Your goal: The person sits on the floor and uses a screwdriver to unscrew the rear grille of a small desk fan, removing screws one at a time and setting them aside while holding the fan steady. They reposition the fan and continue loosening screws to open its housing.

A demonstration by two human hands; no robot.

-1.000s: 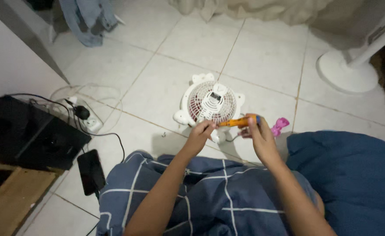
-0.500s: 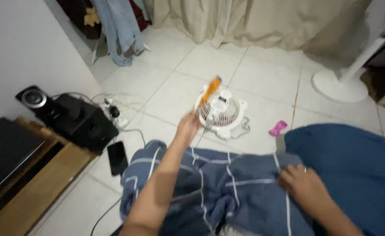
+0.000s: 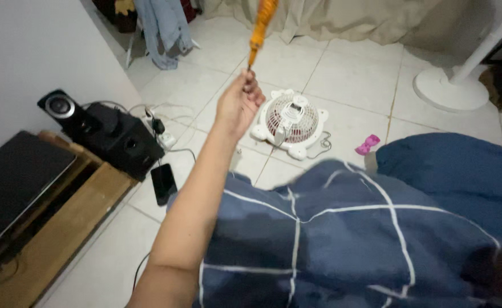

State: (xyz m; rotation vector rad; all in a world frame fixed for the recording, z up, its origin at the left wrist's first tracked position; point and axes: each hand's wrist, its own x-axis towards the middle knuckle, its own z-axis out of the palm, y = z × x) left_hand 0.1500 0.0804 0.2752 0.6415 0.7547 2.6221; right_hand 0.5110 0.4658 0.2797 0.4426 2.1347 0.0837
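Hands first: the left hand (image 3: 238, 105) pinches the orange screwdriver (image 3: 260, 25) by its metal tip, handle raised above the white fan (image 3: 290, 122) on the tiled floor, so it may slip and drop, while the right hand is out of view.

The left arm stretches forward and up, its grip (image 3: 241, 101) pinched closed; the right hand is out of view.

White tiled floor (image 3: 348, 80), beige curtain (image 3: 342, 20), wooden shelf (image 3: 63, 228)
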